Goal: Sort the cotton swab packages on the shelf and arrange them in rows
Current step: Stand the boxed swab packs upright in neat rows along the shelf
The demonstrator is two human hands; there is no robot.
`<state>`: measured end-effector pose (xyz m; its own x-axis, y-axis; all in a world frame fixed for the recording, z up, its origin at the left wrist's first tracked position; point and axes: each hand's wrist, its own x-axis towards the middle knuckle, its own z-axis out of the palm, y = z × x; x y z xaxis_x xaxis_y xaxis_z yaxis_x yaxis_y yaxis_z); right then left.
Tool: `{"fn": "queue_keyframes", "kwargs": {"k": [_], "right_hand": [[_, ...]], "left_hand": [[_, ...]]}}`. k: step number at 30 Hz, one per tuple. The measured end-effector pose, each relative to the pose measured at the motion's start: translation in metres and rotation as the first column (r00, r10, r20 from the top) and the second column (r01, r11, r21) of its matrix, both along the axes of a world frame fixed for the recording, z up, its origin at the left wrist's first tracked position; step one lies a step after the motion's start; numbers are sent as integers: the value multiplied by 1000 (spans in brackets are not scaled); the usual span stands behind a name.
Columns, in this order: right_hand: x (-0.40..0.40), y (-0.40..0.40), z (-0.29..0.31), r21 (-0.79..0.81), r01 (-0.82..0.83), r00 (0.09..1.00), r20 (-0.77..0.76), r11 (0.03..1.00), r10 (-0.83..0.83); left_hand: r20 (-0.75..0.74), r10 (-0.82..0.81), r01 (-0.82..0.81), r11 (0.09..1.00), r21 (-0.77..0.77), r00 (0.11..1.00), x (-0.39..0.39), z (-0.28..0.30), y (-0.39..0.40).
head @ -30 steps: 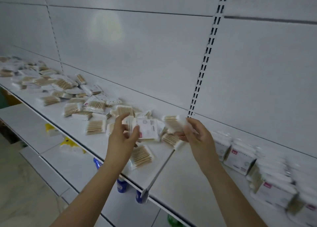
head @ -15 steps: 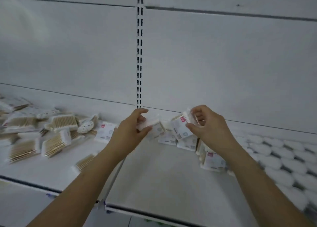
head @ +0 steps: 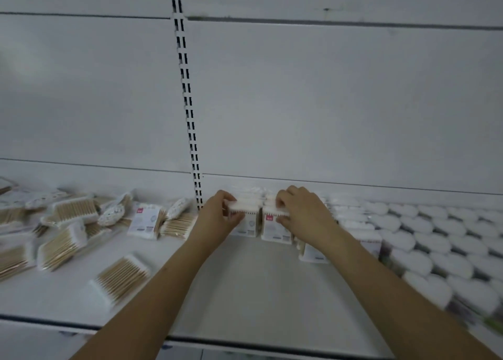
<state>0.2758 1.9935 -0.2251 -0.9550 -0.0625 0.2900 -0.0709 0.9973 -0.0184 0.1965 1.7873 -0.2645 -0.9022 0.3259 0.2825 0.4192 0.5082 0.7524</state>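
Note:
My left hand grips the top of an upright cotton swab package at the back of the white shelf. My right hand pinches the top of a second upright package with a red label, right beside the first. Both packages stand on the shelf near the back wall. To the right, neat rows of upright packages run toward the front edge. On the left lies a loose pile of flat swab packages.
A slotted upright rail runs down the back wall just left of my hands. One flat package lies alone near the front left. The shelf's dark front edge runs below my forearms.
My view has swung right, away from the loose pile. Both hands carried their packages right and down, and now hold them upright on the shelf beside the rows.

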Motion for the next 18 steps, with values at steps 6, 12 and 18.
{"fn": "queue_keyframes", "kwargs": {"k": [6,12,18], "right_hand": [[-6,-21,20,-29,-54,951,-307,998,43],[-23,-95,5,-205,-341,896,-366,918,251],[-54,-164,-50,-286,-329,928,78,900,364]], "left_hand": [[-221,127,-142,989,-52,967,40,-6,-39],[-367,259,-340,924,-176,894,83,-19,-128],[-24,191,-179,856,-485,981,94,-30,-197]]}}
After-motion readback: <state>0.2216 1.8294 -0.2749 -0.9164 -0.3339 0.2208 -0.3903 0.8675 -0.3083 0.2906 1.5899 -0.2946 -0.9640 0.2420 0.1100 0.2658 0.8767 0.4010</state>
